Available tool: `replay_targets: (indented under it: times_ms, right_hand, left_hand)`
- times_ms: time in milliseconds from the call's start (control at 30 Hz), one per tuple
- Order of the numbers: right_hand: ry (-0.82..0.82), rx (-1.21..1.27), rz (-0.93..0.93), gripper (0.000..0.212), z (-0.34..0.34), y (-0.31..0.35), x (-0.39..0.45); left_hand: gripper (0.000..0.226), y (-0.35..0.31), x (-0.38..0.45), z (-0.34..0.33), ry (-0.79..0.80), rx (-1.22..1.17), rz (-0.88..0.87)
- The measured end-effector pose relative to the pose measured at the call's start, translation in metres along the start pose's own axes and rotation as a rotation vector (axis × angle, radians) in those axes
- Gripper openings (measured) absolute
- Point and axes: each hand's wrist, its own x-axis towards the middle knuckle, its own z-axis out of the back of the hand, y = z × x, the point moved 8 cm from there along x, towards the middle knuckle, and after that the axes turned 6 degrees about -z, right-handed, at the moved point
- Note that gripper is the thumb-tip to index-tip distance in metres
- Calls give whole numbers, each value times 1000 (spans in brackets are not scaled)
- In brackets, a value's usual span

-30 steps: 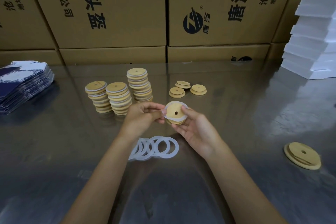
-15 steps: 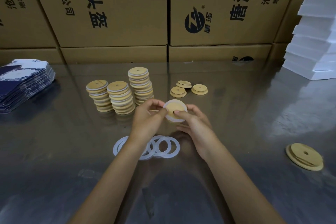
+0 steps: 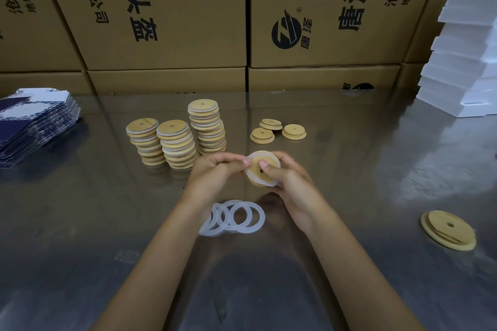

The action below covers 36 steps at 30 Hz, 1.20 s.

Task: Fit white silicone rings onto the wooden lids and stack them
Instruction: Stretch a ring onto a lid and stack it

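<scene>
Midair, wooden lid [image 3: 260, 162] with its white ring [image 3: 248, 178] in the curled-finger grip of left hand [image 3: 215, 173] and right hand [image 3: 289, 179]

Printed cardboard boxes [image 3: 166, 11] behind, blue-white booklet stack [image 3: 35, 123] left, white foam slabs [image 3: 465, 51] right, shiny table [image 3: 80, 223]

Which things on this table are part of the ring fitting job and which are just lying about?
Job: lid held by left hand and right hand; loose rings; finished stacks; bare lids; lone lid.

Lying about: blue packets; white foam sheets; cardboard boxes.
</scene>
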Motion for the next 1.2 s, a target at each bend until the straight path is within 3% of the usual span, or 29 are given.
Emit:
replay_targets:
  times_ms: [400, 567, 800, 1033, 1200]
  right_hand:
    - [19, 128, -45, 24, 7, 1, 2]
    - [-58, 154, -26, 25, 10, 1, 2]
    - [-134, 103, 7, 23, 15, 4, 2]
    - [-170, -180, 76, 12, 14, 11, 4]
    - [-142, -364, 132, 9, 10, 11, 5]
  left_hand:
    - [13, -3, 0, -9, 7, 40, -55]
    - [14, -3, -2, -10, -96, 135, -111]
    - [3, -2, -1, -11, -89, 189, -104]
    - [9, -11, -2, -6, -134, 376, -250]
    - [9, -8, 0, -9, -66, 392, -273]
